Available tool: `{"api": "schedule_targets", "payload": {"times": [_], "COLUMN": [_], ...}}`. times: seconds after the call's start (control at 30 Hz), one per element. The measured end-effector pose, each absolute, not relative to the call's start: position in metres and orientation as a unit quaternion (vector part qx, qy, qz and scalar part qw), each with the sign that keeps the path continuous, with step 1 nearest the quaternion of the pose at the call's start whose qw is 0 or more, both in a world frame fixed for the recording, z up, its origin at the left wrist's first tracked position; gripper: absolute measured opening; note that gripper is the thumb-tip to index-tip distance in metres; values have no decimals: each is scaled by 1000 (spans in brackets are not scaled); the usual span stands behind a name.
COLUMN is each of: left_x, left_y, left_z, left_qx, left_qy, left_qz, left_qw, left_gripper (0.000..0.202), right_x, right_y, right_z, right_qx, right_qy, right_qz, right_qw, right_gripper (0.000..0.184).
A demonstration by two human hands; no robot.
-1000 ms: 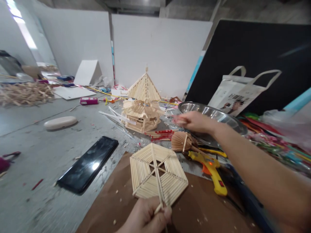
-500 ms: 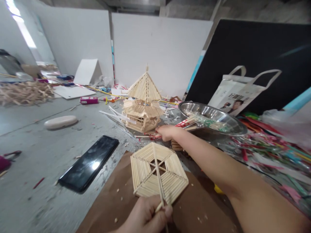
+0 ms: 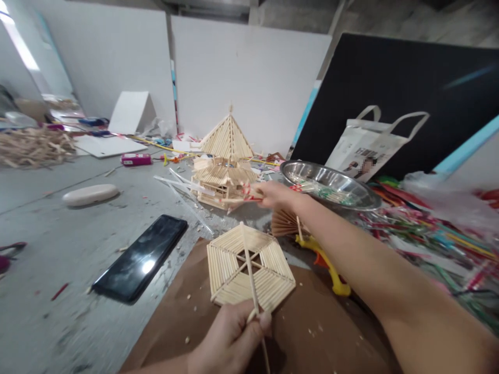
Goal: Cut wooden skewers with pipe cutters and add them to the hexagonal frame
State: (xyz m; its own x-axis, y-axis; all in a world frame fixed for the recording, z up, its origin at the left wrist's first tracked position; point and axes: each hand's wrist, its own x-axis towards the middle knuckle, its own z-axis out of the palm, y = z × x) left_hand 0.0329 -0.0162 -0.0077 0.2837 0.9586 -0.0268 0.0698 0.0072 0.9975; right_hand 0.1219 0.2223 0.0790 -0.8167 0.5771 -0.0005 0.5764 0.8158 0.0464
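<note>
My left hand point(image 3: 241, 332) pinches a thin wooden stick point(image 3: 251, 275) between thumb and fingertips. That stick lies across a flat hexagonal panel point(image 3: 230, 285) built of rows of thin sticks, with an opening at its centre. Brown paper point(image 3: 175, 322) is under the panel. Stretched forward, my right hand point(image 3: 278, 194) is closed around red-and-white wrapped sticks point(image 3: 249, 193), blurred by motion. Just behind them stands a small pagoda model point(image 3: 231, 140) made of sticks, with a pointed roof.
A steel pan point(image 3: 370, 203) of sticks stands right of the model, above a brown pleated paper piece point(image 3: 284, 223). Beneath my right forearm lies a yellow glue gun point(image 3: 339, 283). A phone point(image 3: 144, 257) and a white case point(image 3: 90, 195) rest at left. Colourful scraps point(image 3: 436, 249) cover the right.
My right hand has lifted from the floor beside the model, raising the red-and-white sticks. More of the yellow glue gun shows. My left hand keeps its pinch, and the view has shifted slightly.
</note>
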Motion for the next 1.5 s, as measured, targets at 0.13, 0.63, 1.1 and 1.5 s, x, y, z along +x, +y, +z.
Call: {"api": "schedule_targets", "payload": {"times": [0.13, 0.63, 1.1, 1.5], "left_x": [34, 34, 29, 30], "left_y": [-20, -30, -31, -29], "left_z": [-6, -5, -7, -11], "left_qx": [570, 673, 664, 668], "left_qy": [467, 470, 513, 529], "left_qz": [392, 351, 388, 392], "left_qw": [550, 451, 382, 348], "left_gripper": [40, 39, 38, 39], "right_x": [139, 214, 240, 348], "right_y": [205, 33, -18, 60], "right_z": [108, 55, 55, 52], "right_qx": [228, 285, 207, 496], "right_qy": [929, 910, 869, 786], "right_qz": [-86, 29, 110, 235], "right_qw": [-278, -301, -436, -285], "right_gripper": [4, 13, 24, 15]}}
